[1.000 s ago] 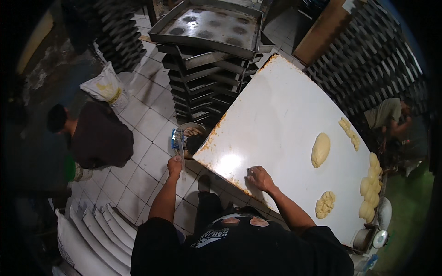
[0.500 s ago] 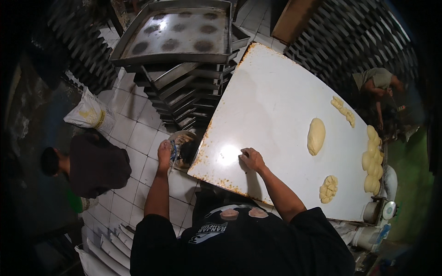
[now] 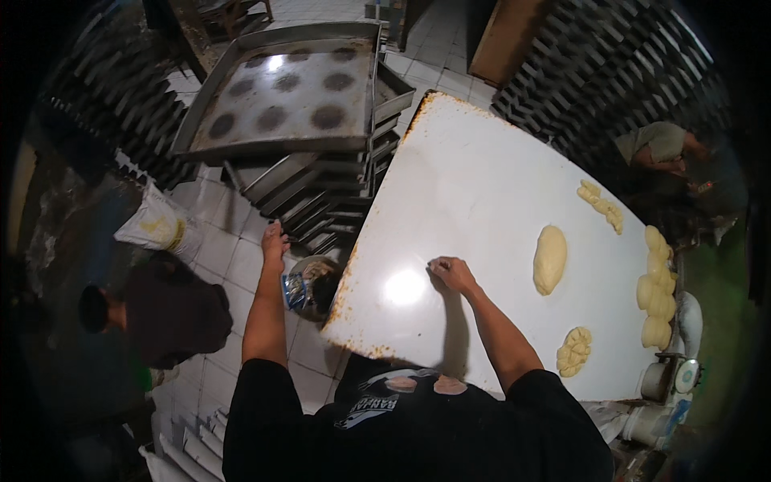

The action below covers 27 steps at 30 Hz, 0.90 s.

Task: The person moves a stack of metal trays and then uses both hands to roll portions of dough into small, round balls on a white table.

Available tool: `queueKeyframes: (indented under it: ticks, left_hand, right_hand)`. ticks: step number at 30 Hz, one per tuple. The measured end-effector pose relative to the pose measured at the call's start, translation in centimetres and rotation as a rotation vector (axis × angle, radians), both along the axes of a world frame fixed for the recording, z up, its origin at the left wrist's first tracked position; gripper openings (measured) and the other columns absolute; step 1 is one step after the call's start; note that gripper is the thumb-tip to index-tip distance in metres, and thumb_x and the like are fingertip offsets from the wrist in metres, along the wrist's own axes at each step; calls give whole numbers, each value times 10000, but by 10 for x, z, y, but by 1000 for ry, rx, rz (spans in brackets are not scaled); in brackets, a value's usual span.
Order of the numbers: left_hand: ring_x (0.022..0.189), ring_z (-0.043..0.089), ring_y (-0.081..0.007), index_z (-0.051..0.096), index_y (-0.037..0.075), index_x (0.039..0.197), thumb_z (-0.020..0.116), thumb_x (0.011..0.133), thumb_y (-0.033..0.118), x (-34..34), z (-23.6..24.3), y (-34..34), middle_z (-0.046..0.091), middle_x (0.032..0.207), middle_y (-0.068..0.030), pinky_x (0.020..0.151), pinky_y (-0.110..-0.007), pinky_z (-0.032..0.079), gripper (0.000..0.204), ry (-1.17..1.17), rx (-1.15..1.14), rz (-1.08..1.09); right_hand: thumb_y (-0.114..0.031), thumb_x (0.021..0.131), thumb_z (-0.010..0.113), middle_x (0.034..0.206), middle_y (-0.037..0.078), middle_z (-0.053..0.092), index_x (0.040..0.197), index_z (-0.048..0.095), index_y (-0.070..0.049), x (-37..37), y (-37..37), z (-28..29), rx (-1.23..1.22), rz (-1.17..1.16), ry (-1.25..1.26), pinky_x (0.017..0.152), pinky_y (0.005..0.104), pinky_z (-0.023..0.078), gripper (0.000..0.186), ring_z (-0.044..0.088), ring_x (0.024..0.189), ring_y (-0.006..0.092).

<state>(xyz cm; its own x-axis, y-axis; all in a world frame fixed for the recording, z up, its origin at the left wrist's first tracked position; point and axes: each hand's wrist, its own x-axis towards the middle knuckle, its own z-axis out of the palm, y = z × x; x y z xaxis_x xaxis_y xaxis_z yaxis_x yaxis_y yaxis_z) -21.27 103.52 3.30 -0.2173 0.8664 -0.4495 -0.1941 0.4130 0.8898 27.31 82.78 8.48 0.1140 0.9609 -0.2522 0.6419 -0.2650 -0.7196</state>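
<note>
- Left hand (image 3: pixel 275 239): fingertips merged with the dark lower edges of the stack of rectangular grey metal trays (image 3: pixel 289 148); neither opening nor hold could be told.
- Right hand (image 3: pixel 450 273): fingers partly curled over the white, rust-edged bench (image 3: pixel 474 185); any grip was indistinct.
- Smooth, pale-yellow oval dough (image 3: pixel 550 260): lay on the bench, right of the right hand, long axis pointing almost straight away from the person.
- Top tray: dark round stains.

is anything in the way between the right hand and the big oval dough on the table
Nothing visible stands between the right hand and the oval dough, only white tabletop. The lumpy dough piece lies nearer the person, off that line.
</note>
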Motion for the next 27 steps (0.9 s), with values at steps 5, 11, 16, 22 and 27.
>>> queueKeyframes:
  ticks: [5,11,16,22,27]
  left_hand:
    - [992,627,-240,599,23,1324,677,1014,413,-12,-62,37,646,1134,-78,783,-381,510,504,261,-48,-37]
    - [920,589,-230,617,-11,1254,648,1028,218,-32,-135,38,620,1017,-82,841,-406,488,323,579,306,20]
    - [998,674,-373,684,-33,1174,629,1019,230,-82,-134,24,714,1035,-204,900,-501,529,310,840,263,-97]
    - [1000,645,-240,668,-68,1226,605,1054,204,-3,-79,32,707,1089,-161,896,-397,528,328,407,153,68]
    - [1000,637,-235,682,-46,1187,639,1029,213,-30,-38,11,687,1093,-115,906,-399,507,306,384,-29,29]
  right_hand:
    - [-241,1005,649,825,71,732,1022,765,-42,41,129,14,8,-16,-111,741,350,545,231,672,762,172]
    - [-251,1052,621,851,46,729,1095,763,-28,41,314,7,76,-69,60,718,327,536,267,653,762,122]
    - [-330,962,680,1021,217,778,1057,768,1,-13,426,-26,142,5,-112,836,433,582,355,748,934,381]
    - [-339,885,722,966,283,735,930,754,48,33,460,-99,343,333,-690,921,500,579,391,727,991,431]
    - [-218,849,757,980,319,708,901,713,69,1,421,-74,324,249,-433,871,525,576,296,709,955,474]
